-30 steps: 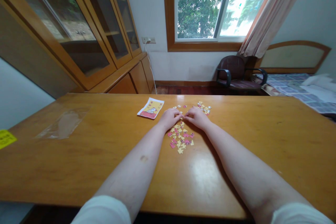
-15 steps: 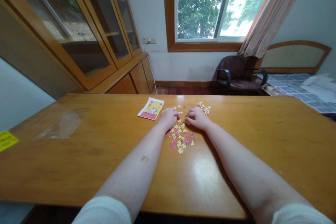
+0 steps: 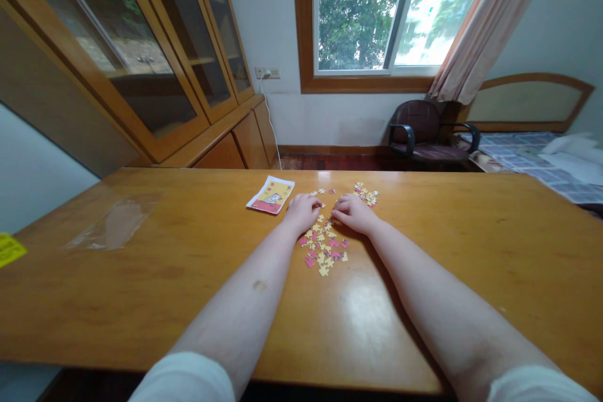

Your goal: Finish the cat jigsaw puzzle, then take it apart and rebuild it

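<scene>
My left hand (image 3: 302, 212) rests on the table beside the jigsaw pieces, fingers curled and closed at a small pale puzzle piece (image 3: 323, 205). Across a narrow gap, my right hand (image 3: 354, 212) is closed too, thumb and fingers pinched together low over the table; whatever it holds is hidden. A loose heap of yellow and pink puzzle pieces (image 3: 325, 254) spreads out below both hands. Behind my right hand lies a smaller cluster of pieces (image 3: 367, 193), and a few single pieces (image 3: 321, 191) lie beyond the gap.
Left of my left hand lies a picture card (image 3: 272, 195) showing a white animal on yellow and pink. A clear plastic bag (image 3: 117, 223) is farther left on the wooden table (image 3: 198, 251). Past the table stand a glass-door cabinet (image 3: 207, 116) and an armchair (image 3: 419, 129).
Both hands stay almost in place, with slight finger movement. Around the left fingertips a pale piece has shifted a little; the heap looks nearly the same.
</scene>
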Available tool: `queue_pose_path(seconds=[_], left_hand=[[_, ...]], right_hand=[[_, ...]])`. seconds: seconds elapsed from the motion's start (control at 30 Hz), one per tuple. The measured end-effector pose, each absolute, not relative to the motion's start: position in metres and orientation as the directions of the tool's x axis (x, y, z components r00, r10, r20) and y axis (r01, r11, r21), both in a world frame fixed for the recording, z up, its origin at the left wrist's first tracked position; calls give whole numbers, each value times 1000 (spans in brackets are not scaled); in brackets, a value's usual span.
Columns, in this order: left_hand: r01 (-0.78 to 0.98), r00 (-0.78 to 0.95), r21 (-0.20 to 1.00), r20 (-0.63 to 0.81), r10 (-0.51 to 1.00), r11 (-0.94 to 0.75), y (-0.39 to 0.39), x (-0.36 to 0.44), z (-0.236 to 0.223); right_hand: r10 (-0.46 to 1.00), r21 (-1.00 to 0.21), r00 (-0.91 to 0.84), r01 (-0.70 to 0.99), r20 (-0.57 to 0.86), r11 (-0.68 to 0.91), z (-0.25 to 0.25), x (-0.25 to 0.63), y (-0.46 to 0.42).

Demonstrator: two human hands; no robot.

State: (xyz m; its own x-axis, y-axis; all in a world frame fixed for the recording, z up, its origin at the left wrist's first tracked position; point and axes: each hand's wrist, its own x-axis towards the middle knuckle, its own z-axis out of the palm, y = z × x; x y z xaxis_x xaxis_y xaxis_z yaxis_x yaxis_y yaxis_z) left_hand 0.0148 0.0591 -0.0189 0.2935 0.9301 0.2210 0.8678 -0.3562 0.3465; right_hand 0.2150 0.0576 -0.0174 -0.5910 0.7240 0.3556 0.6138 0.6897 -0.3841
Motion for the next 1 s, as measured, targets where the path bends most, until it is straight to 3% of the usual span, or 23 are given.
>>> queue_pose_path(seconds=[0.23, 0.43, 0.7, 0.83, 1.0], left_hand=[[855, 334, 347, 202, 921, -386, 58, 15, -11], [831, 285, 430, 216, 934, -353, 60, 14, -14], [902, 150, 358, 266, 952, -242, 65, 10, -23], [943, 62, 310, 199, 978, -122, 64, 9, -26], [940, 86, 322, 105, 991, -115, 62, 10, -27]], right_hand=[[761, -362, -501, 677, 412, 641, -21, 216, 62], [771, -355, -486, 693, 411, 627, -21, 215, 62], [797, -285, -551, 745, 247, 604, -26, 211, 55], [851, -254, -453, 819, 265, 515, -29, 213, 58], [917, -241, -247, 913, 313, 328, -31, 217, 65]])
